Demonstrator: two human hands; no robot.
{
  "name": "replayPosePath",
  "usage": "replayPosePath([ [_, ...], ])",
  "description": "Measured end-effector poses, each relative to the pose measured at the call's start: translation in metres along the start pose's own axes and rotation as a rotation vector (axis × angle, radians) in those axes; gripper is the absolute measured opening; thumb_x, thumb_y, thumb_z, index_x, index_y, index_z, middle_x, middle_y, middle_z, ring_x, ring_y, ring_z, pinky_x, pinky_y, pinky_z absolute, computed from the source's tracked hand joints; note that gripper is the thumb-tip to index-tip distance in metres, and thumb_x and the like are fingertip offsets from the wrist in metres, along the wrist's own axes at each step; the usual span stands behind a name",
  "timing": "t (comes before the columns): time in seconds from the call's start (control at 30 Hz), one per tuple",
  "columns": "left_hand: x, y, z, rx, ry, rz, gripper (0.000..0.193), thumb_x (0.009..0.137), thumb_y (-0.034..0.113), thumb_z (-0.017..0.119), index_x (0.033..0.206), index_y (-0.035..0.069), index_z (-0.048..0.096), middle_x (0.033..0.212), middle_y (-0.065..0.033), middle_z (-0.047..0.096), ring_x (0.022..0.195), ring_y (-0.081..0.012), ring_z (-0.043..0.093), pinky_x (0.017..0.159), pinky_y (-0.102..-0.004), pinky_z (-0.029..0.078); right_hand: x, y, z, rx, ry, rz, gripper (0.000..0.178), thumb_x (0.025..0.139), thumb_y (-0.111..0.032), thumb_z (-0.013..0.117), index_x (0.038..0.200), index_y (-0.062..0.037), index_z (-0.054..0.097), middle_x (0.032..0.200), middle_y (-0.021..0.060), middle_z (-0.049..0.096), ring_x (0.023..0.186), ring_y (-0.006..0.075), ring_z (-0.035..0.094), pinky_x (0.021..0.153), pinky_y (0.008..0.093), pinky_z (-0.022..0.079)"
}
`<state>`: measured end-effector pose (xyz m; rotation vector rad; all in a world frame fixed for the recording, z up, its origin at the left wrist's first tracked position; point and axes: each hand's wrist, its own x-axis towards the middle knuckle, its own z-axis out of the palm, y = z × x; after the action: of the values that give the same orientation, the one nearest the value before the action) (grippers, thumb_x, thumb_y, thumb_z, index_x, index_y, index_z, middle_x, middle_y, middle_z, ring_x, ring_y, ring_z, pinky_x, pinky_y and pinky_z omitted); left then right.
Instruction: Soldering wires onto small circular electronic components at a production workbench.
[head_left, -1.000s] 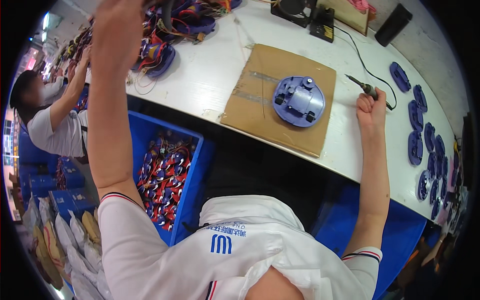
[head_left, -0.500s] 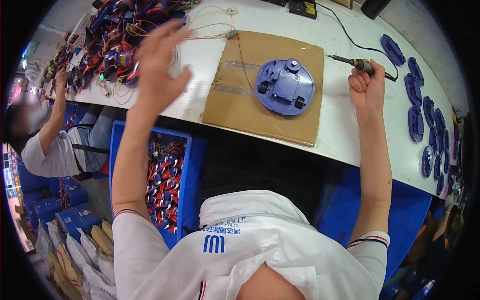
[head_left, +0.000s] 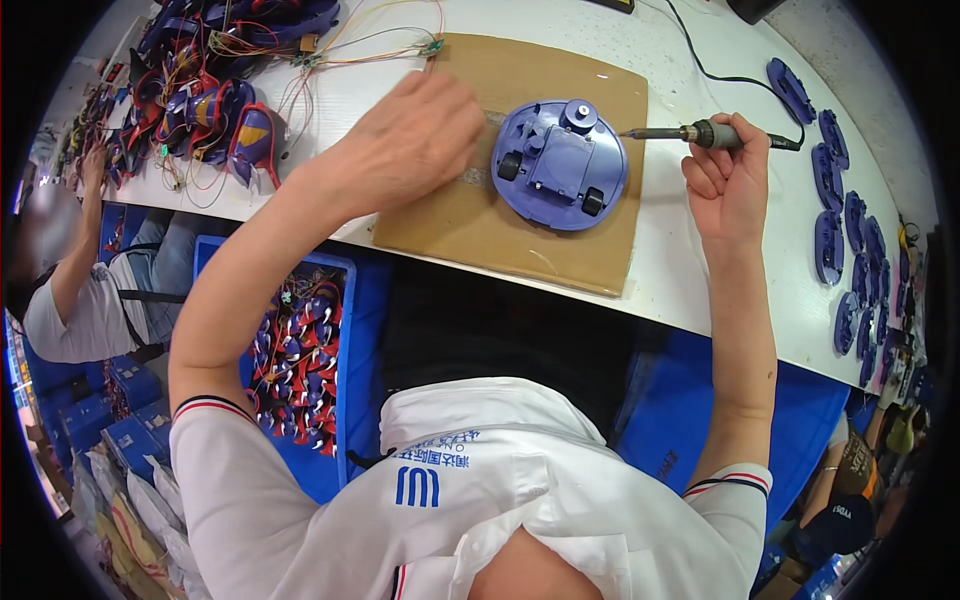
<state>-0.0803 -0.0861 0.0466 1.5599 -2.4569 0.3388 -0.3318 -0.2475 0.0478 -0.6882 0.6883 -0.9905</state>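
A rounded blue-purple plastic toy base [head_left: 560, 165] lies on a flat piece of cardboard [head_left: 520, 262], its two black wheels and square cover facing up. My right hand [head_left: 727, 165] grips a soldering iron [head_left: 715, 134] by the handle. The iron's tip points left and ends at, or just short of, the base's right rim; contact cannot be told. Close to the base's left side, my left hand [head_left: 425, 135] is over the cardboard, knuckles up and fingers curled together. Whatever its fingertips hold, if anything, is hidden.
Wired red, blue and yellow toy shells [head_left: 205, 105] pile up at the back left. Several blue-purple parts [head_left: 828, 245] line the table's right side. The iron's black cord [head_left: 720, 78] runs behind it. Below the table edge stands a blue crate [head_left: 345, 370] of small parts. A co-worker [head_left: 75, 305] sits left.
My left hand has come down and right from beside the shells to the cardboard, its spread fingers now curled. The iron has moved left, its tip now by the base's rim. The view has shifted slightly.
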Motion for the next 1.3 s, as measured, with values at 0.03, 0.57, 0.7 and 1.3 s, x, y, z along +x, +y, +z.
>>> replayPosePath([
  [0.03,0.002,0.008,-0.002,-0.163,0.096,-0.172,0.012,0.081,0.007,0.059,0.091,0.005,0.054,0.083,-0.0065,0.055,0.072,-0.0185,0.051,0.067,-0.0271,0.042,-0.001,0.0,-0.001,-0.036,-0.02,-0.005,0.017,0.089,-0.018,0.051,0.086,-0.0021,0.055,0.053,-0.0008,0.042,0.04,0.0031,0.018,0.035,0.017,0.016],
  [0.57,0.002,0.103,0.018,-0.368,0.567,-0.779,0.011,0.073,0.001,0.066,0.078,0.006,0.058,0.072,0.0001,0.057,0.062,-0.013,0.05,0.068,-0.0252,0.038,-0.029,0.019,0.014,-0.337,-0.164,-0.027,0.022,0.092,-0.025,0.045,0.085,-0.0078,0.056,0.062,0.0015,0.047,0.044,0.0018,0.022,0.038,0.0154,0.018],
  [0.7,0.001,0.105,0.022,-0.23,0.557,-0.766,0.014,0.068,0.001,0.069,0.073,0.009,0.058,0.07,0.0021,0.057,0.063,-0.0128,0.05,0.076,-0.027,0.036,-0.029,0.022,0.014,-0.348,-0.173,-0.013,0.021,0.092,-0.025,0.045,0.085,-0.0079,0.055,0.062,0.0014,0.047,0.044,0.0018,0.023,0.038,0.0151,0.018],
  [1.3,0.005,0.111,0.026,-0.292,0.719,-0.75,0.019,0.058,0.001,0.073,0.066,0.013,0.06,0.06,0.0062,0.055,0.066,-0.0106,0.052,0.092,-0.0353,0.032,-0.032,0.023,0.017,-0.365,-0.167,-0.02,0.02,0.093,-0.024,0.044,0.086,-0.0083,0.055,0.065,0.0015,0.047,0.045,0.0016,0.026,0.038,0.0143,0.02],
])
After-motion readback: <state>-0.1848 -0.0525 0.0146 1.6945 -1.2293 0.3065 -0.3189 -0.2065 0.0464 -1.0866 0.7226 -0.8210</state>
